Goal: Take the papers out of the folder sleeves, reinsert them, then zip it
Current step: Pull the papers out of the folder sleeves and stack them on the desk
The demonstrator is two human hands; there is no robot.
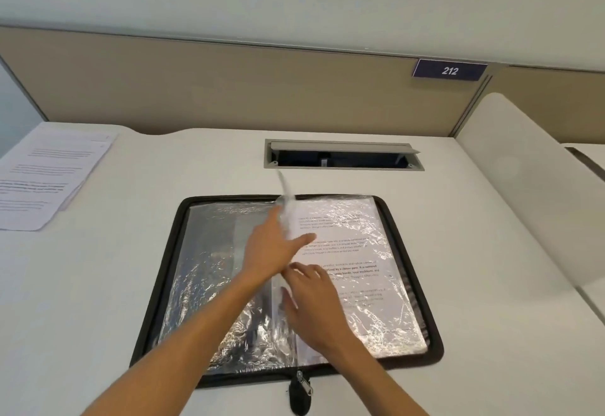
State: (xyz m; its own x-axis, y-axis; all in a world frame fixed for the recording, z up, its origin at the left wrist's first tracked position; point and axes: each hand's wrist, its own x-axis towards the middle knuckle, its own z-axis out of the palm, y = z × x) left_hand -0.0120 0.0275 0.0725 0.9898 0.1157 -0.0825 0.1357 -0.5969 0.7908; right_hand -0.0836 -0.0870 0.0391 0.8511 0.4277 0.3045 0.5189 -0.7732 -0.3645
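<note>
Lying open on the desk (491, 284), the folder (429, 327) is worked at its spine: a blurred clear sleeve (284, 199) is touched by the left hand (273, 248), fingers straight, nearer than the loosely spread right hand (312, 307); removed papers (49, 173) are stacked far left.

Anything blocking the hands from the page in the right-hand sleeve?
Only the sleeve's own crinkled plastic covers the printed page. Both the left hand and the right hand are already on the folder near its spine; nothing else intervenes.
</note>
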